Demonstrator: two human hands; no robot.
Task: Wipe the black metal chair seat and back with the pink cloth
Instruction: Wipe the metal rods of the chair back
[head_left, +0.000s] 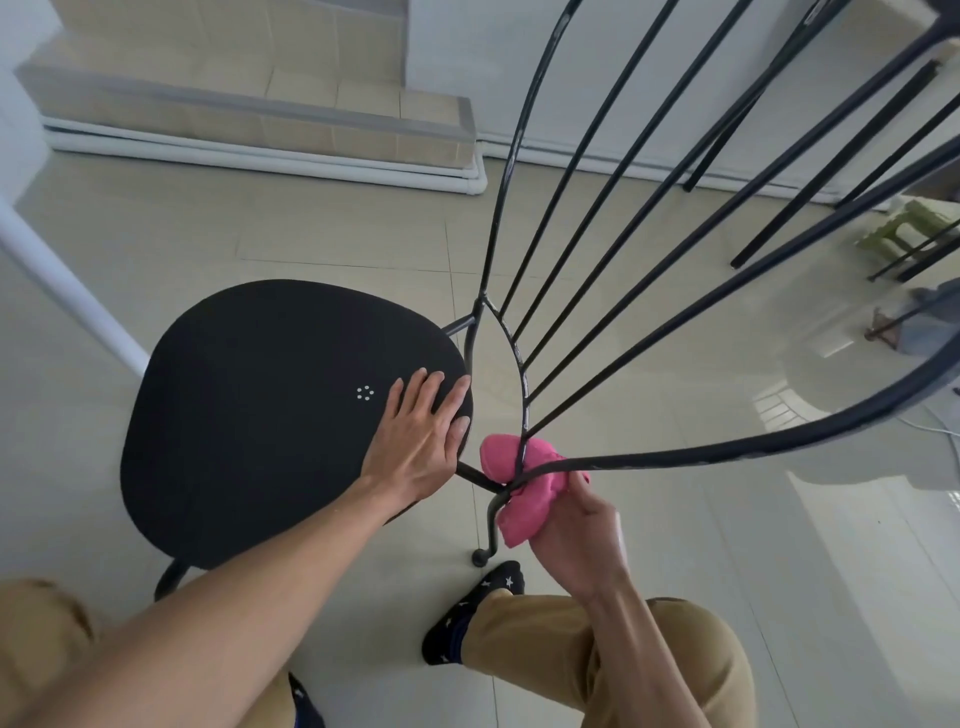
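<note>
Pink cloth (524, 483) bunched in right hand (576, 535) against chair back (675, 457); left hand (415, 436) flat on seat (249, 415).

The place looks like a room in a home. A glossy pale tiled floor (260, 234) runs beyond the fingers (415, 395) to a tiled step (249, 119) with white pipes (260, 157) along its foot, under plain white walls (467, 62). Far to the fingers' right stands a small green plastic stool (904, 228), and below them a foot wears a star-patterned sock (478, 608).
</note>
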